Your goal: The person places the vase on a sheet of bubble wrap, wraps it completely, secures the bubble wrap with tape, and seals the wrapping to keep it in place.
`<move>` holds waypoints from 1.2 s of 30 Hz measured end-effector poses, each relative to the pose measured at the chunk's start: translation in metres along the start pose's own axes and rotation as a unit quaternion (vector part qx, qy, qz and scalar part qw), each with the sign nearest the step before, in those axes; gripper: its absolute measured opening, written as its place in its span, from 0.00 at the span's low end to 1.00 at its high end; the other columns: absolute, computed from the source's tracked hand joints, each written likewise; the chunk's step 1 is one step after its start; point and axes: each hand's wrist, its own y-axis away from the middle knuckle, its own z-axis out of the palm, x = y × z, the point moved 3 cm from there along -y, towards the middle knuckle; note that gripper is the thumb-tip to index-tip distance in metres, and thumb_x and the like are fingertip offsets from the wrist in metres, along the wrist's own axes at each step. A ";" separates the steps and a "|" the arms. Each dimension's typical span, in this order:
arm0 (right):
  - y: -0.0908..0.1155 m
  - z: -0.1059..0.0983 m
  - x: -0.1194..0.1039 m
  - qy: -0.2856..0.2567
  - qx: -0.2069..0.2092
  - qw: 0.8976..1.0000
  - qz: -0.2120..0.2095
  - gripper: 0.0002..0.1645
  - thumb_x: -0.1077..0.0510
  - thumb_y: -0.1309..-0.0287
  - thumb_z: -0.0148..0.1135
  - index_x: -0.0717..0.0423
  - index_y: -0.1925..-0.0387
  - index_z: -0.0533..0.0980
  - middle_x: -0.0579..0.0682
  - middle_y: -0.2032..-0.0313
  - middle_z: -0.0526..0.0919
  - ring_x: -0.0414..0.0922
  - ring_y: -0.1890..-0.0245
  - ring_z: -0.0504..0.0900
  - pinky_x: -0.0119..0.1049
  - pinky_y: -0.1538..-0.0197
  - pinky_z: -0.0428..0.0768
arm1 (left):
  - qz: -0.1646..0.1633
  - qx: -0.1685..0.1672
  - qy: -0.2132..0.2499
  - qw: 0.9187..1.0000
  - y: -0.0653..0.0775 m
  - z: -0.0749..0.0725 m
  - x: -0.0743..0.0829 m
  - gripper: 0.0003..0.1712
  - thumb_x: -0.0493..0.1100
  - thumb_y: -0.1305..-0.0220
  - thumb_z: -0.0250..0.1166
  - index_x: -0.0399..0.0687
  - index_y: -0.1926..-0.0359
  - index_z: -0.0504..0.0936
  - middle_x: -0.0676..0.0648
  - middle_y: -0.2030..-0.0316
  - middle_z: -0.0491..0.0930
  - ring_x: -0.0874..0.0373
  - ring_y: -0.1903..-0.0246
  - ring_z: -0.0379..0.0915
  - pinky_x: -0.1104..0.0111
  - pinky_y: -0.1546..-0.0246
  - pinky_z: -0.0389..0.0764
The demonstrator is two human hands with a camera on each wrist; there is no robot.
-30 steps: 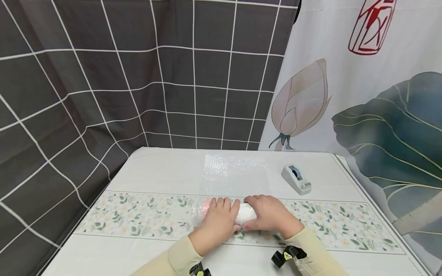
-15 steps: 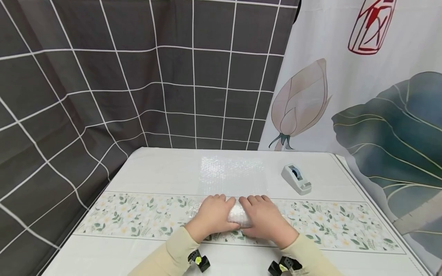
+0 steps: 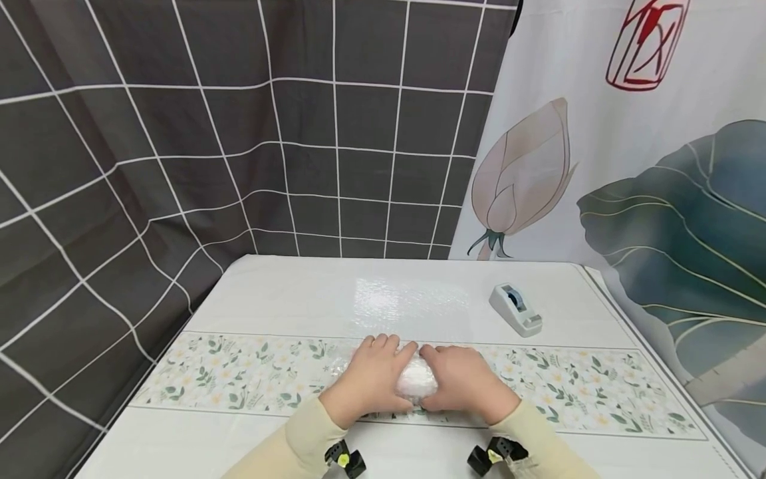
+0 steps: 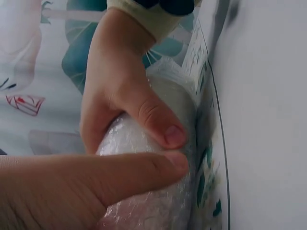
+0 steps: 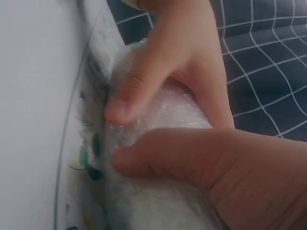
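Both hands grip a rounded bundle wrapped in clear bubble wrap (image 3: 417,380), which lies crosswise on the table. My left hand (image 3: 376,378) curls over its left part, and my right hand (image 3: 465,382) over its right part. The thumbs lie along the near side, close together. In the left wrist view the wrapped bundle (image 4: 132,136) looks whitish, with a pink tint low down; what is inside cannot be told. From the bundle a flat sheet of bubble wrap (image 3: 413,303) stretches toward the back of the table.
A pale tape dispenser (image 3: 516,310) stands at the back right, beyond the right hand. The white table cover (image 3: 287,293) has a floral band (image 3: 239,372) across it. A dark grid curtain (image 3: 299,166) hangs behind and at the left, a printed white curtain (image 3: 538,53) at the right.
My left hand has slid left over the bundle's pink end, which showed earlier. The right hand has shifted slightly. The sheet's far edge has come a little nearer.
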 end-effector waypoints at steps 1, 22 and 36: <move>0.000 -0.001 0.001 -0.014 -0.019 1.000 0.010 0.46 0.36 0.69 0.76 0.57 0.48 0.78 0.48 0.68 0.85 0.47 0.71 0.83 0.44 0.68 0.81 | 0.005 0.003 -0.005 1.000 0.001 -0.002 0.002 0.57 0.77 0.55 0.70 0.55 0.29 0.68 0.48 0.48 0.77 0.52 0.48 0.73 0.56 0.45 0.76; 0.007 -0.017 0.002 -0.044 -0.059 0.996 0.047 0.56 0.35 0.64 0.78 0.60 0.35 0.71 0.57 0.51 0.81 0.56 0.53 0.81 0.56 0.49 0.79 | 0.010 0.016 -0.021 1.000 -0.007 0.010 0.005 0.44 0.68 0.56 0.74 0.55 0.39 0.75 0.50 0.59 0.77 0.55 0.62 0.75 0.63 0.62 0.78; 0.006 -0.009 -0.013 0.032 -0.002 0.999 -0.007 0.45 0.48 0.74 0.82 0.57 0.48 0.75 0.52 0.63 0.79 0.53 0.63 0.81 0.50 0.60 0.81 | -0.015 -0.087 0.158 0.984 -0.005 0.005 -0.027 0.34 0.66 0.62 0.75 0.54 0.55 0.81 0.57 0.70 0.79 0.63 0.73 0.73 0.66 0.70 0.78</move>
